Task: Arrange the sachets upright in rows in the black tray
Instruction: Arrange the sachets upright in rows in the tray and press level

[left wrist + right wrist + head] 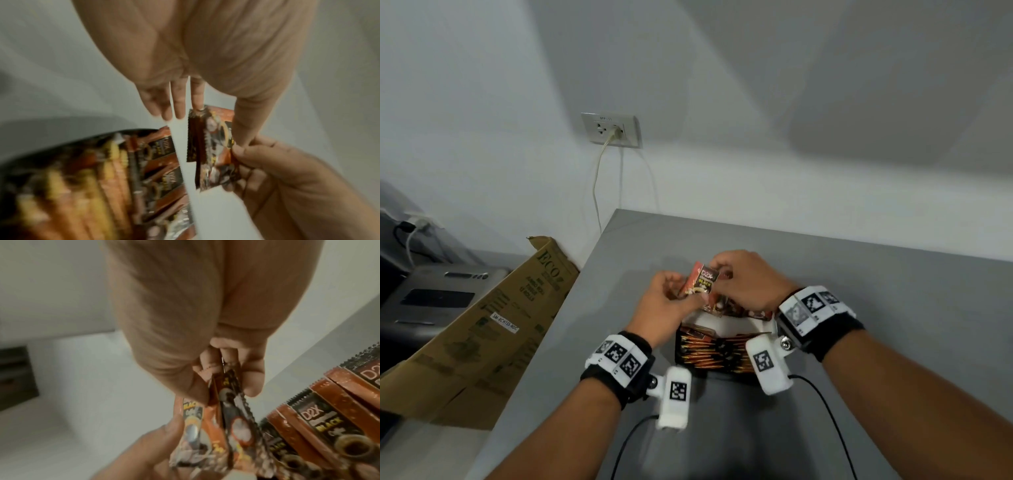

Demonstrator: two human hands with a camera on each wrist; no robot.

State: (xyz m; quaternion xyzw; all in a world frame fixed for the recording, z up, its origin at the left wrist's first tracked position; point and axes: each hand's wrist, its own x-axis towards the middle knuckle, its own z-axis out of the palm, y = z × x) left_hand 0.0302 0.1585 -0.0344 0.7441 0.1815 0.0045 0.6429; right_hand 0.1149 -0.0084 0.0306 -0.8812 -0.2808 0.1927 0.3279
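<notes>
both hands meet above the far side of the black tray [690, 368], which sits on the grey table [859, 342] toward its left edge and nearer the front than the far edge. left hand [666, 301] has fingers curled, pinching the lower end of a held sachet [700, 282]; right hand [744, 281] pinches the upper end of the same sachet between thumb and fingertips. the sachet is off the table, tilted, printed face to the head camera, red-orange and black with "black" lettering. in the right wrist view the pinched item [232, 418] looks like two sachets together, one orange face, one darker; cannot tell for sure. left wrist view shows the sachet [211, 146] clamped between left thumb and index, right fingertips [242, 155] touching its other end.

the tray holds a packed row of sachets [717, 353] standing on edge, tops showing, at its near side. more loose sachets [743, 310] lie flat or leaning at its far side, under the hands, partly hidden. right wrist view shows these loose ones [333, 417] overlapping, "d2x black" print readable.

cardboard box [493, 329] leans by the table's left edge. wall socket [610, 129] with a plugged cord on the wall behind. both wrists carry marker bands.
</notes>
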